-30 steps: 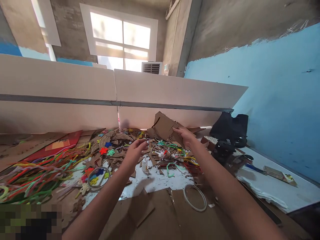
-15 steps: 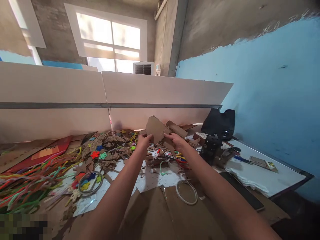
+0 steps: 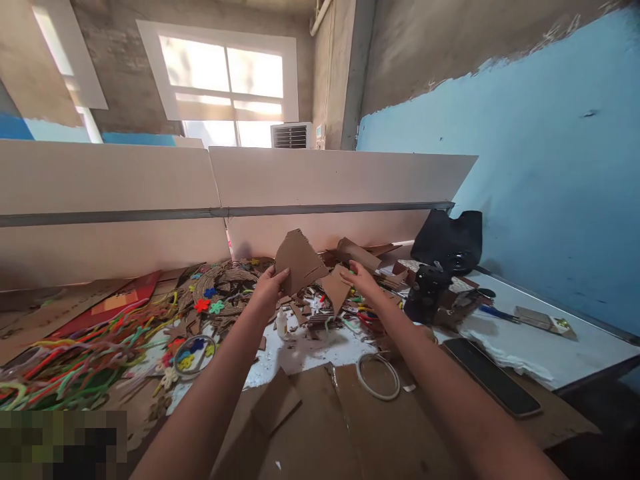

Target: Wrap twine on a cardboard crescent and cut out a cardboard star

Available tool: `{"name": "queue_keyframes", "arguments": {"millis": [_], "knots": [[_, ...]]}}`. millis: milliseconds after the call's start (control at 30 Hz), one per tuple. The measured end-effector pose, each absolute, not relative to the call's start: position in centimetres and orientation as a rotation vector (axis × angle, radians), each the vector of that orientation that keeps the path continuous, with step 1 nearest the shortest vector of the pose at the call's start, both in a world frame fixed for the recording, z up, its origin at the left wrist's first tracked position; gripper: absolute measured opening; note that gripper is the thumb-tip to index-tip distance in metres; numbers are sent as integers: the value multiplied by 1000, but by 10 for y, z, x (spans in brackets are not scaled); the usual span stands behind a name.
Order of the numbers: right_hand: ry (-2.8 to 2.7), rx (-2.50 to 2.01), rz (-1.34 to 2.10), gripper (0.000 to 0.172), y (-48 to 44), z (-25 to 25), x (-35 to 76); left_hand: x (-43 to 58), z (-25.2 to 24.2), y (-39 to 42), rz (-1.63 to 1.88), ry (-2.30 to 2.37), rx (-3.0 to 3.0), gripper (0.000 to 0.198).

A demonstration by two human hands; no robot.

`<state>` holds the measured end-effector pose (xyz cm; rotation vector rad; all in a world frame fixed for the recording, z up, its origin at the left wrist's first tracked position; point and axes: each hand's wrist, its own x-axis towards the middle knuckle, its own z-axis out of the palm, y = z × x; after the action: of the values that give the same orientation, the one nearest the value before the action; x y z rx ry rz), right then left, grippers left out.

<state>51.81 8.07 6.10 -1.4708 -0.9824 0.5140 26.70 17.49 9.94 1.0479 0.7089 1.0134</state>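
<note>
Pinching larger cardboard piece (image 3: 300, 262) by its lower left edge: left hand (image 3: 271, 288); right hand (image 3: 362, 280) pinches smaller cardboard piece (image 3: 335, 291) at its right side (pointed end down, long axis near upright); both pieces between hands, edges close, contact unclear

The left hand (image 3: 271, 288) holds a bigger piece of brown cardboard (image 3: 301, 263), and the right hand (image 3: 361, 278) holds a smaller cardboard piece (image 3: 335, 290) beside it. A small white bottle (image 3: 282, 325) stands on the white surface (image 3: 306, 355). Fuzzy coloured sticks (image 3: 90, 347) lie at the left, and a pale ring (image 3: 362, 384) rests on flat cardboard (image 3: 320, 420).
</note>
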Motion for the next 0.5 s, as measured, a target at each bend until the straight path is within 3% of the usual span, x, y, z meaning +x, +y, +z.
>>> {"name": "queue_keyframes", "arguments": {"millis": [333,500], "knots": [[-1364,-1356,954,41,-21,49,406,201,95,110,1013,646,1001,30],[-1900,-1448,755,41,-54,29,353,141,91,93,989,632,1055,35]]}}
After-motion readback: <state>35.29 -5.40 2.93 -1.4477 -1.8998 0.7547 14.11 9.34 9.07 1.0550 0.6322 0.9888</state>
